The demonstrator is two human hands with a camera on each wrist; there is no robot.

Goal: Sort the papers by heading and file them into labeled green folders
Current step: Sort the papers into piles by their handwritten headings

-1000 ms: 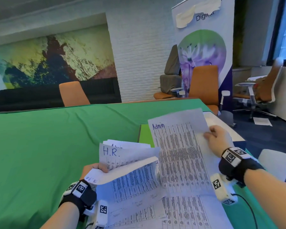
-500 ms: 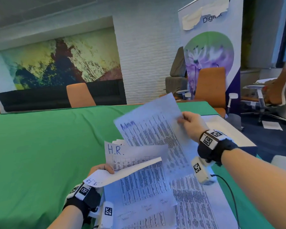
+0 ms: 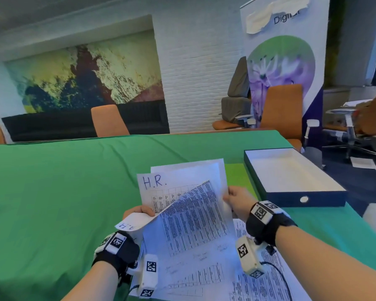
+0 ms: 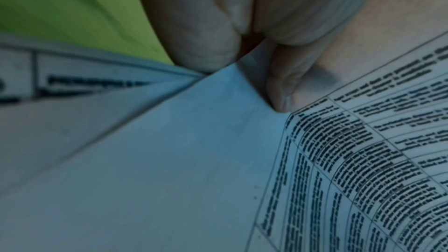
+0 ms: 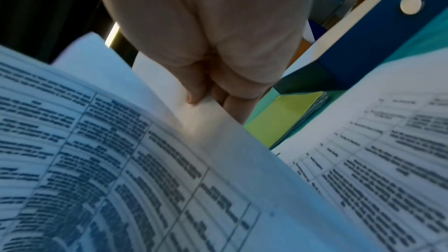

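My left hand (image 3: 139, 211) grips the left edge of a fanned stack of printed sheets above the green table; in the left wrist view its thumb (image 4: 283, 91) and fingers pinch the paper. A sheet headed "H.R." (image 3: 154, 184) stands near the back, and a table-printed sheet (image 3: 193, 216) curls over in front. My right hand (image 3: 230, 195) pinches the stack's right edge, thumb (image 5: 194, 93) on top. Lime green folders (image 3: 237, 177) (image 5: 290, 116) lie flat behind the stack, partly hidden. More printed sheets (image 3: 263, 281) lie on the table under my right wrist.
An open dark blue box (image 3: 302, 197) with a white inside stands at the right, beside the folders, also in the right wrist view (image 5: 363, 33). Green cloth (image 3: 63, 192) covers the table to the left. Orange chairs (image 3: 109, 120) line the far edge.
My right hand carried the "Admin" sheet up and leftward, then came down to the right edge of the stack held by the left. The "Admin" heading is now out of sight.
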